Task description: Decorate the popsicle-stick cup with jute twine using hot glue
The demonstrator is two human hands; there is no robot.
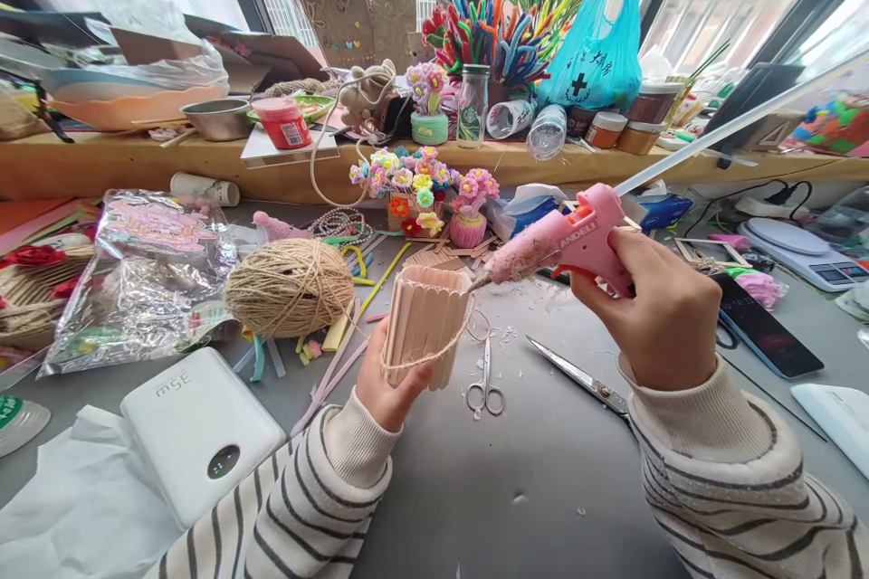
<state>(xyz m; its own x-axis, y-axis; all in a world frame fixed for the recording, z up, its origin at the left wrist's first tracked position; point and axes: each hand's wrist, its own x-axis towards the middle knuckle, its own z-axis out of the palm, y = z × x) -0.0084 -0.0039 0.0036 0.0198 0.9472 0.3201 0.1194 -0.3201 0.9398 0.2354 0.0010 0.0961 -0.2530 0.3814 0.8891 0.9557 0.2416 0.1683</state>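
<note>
My left hand [386, 384] is closed around a small cup made of upright wooden craft sticks [424, 321], held tilted above the table. A strand of twine [434, 355] loops round the cup's lower part, its loose end curling off to the right. In my right hand [662, 308] is a pink hot glue gun [560, 240], gripped by the handle, with a long white glue stick [733, 122] sticking out of its back. The gun's nozzle is at the cup's upper right edge; whether it touches cannot be told. A ball of twine [291, 289] lies left of the cup.
Small scissors [486, 387] and larger scissors [577, 371] lie on the grey table [502, 498]. A white power bank [200, 434] is at left, a phone [770, 326] at right. Flower crafts [414, 185] stand behind. Jars, pipe cleaners and a blue bag [597, 45] crowd the back ledge.
</note>
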